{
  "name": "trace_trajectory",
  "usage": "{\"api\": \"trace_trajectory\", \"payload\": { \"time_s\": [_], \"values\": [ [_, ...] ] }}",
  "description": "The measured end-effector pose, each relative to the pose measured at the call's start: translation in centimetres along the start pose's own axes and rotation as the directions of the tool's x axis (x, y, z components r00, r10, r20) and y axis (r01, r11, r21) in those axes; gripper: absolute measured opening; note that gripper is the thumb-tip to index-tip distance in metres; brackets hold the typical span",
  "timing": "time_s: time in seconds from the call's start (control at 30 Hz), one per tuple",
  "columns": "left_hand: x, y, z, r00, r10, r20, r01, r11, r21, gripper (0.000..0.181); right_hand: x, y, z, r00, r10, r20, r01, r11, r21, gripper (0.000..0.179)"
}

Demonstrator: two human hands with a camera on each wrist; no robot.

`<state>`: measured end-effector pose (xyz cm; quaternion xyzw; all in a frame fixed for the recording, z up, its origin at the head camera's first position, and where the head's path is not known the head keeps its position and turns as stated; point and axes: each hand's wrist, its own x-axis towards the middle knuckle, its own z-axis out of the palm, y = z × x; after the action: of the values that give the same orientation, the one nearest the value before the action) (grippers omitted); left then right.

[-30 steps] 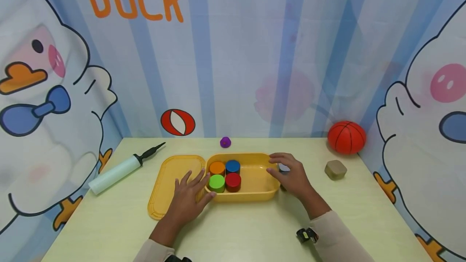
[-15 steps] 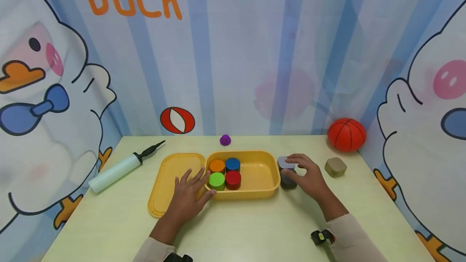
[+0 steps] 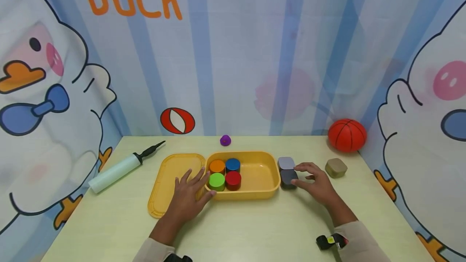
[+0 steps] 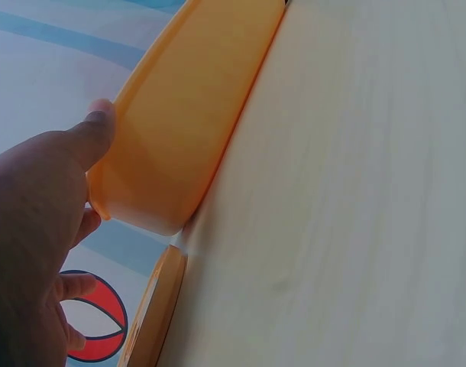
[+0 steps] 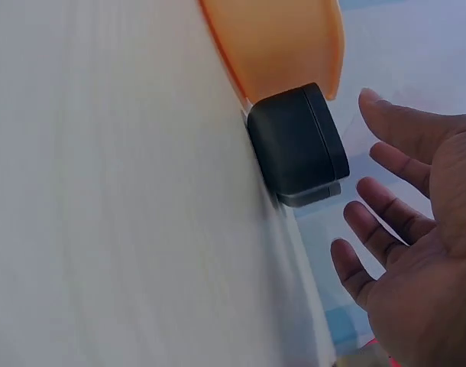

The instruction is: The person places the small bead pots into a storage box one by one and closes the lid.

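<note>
A yellow oblong container (image 3: pixel 251 194) sits mid-table, holding an orange round tub (image 3: pixel 217 166), a blue one (image 3: pixel 233 165), a green one (image 3: pixel 217 181) and a red one (image 3: pixel 233 180) in its left half. My left hand (image 3: pixel 187 199) rests at the container's left end, fingers spread, thumb at the rim. Against the right end stand a black rounded-square box (image 5: pixel 294 141) and, behind it, a light grey box (image 3: pixel 286 163). Just right of these two, my right hand (image 3: pixel 319 185) hovers with fingers loosely bent and nothing in its grasp.
The yellow lid (image 3: pixel 160 197) lies left of the container, partly under my left hand. Farther left is a pale green hand pump (image 3: pixel 116 174). A purple knob-like thing (image 3: pixel 225 140) sits at the back. On the right are a gold box (image 3: pixel 336 167) and red ball (image 3: pixel 347 135).
My right hand has moved right, from the container's right rim past the grey and black boxes, uncovering both. The left hand has stayed in place.
</note>
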<state>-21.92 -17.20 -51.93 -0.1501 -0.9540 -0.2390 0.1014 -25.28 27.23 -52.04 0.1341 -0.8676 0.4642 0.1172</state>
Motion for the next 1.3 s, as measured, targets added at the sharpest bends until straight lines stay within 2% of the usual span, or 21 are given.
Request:
{"api": "trace_trajectory", "payload": {
  "time_s": [0.2,0.33,0.6,1.03,1.3],
  "values": [
    [-0.1,-0.1,0.0,1.0,0.002,0.003,-0.002,1.0,0.0,0.071,-0.3,0.8,0.2,0.999,0.002,0.039,-0.006,0.994,0.108,0.04],
    [0.0,-0.2,0.2,1.0,0.012,0.0,-0.012,1.0,-0.012,0.071,-0.5,0.9,0.3,0.999,0.0,0.049,-0.007,0.991,0.13,0.041],
    [0.0,-0.3,0.3,1.0,0.024,-0.018,-0.025,1.0,-0.012,0.07,-0.4,1.2,0.3,0.999,0.007,0.054,-0.013,0.994,0.112,0.042],
    [-0.1,-0.3,0.2,1.0,0.009,-0.005,-0.009,1.0,-0.018,0.071,-0.8,1.4,0.5,0.998,-0.014,0.057,0.009,0.996,0.087,0.039],
    [-0.1,-0.3,0.2,1.0,0.011,-0.008,-0.011,1.0,-0.017,0.071,-0.7,1.8,0.4,0.997,0.017,0.079,-0.023,0.996,0.082,0.042]
  ]
}}
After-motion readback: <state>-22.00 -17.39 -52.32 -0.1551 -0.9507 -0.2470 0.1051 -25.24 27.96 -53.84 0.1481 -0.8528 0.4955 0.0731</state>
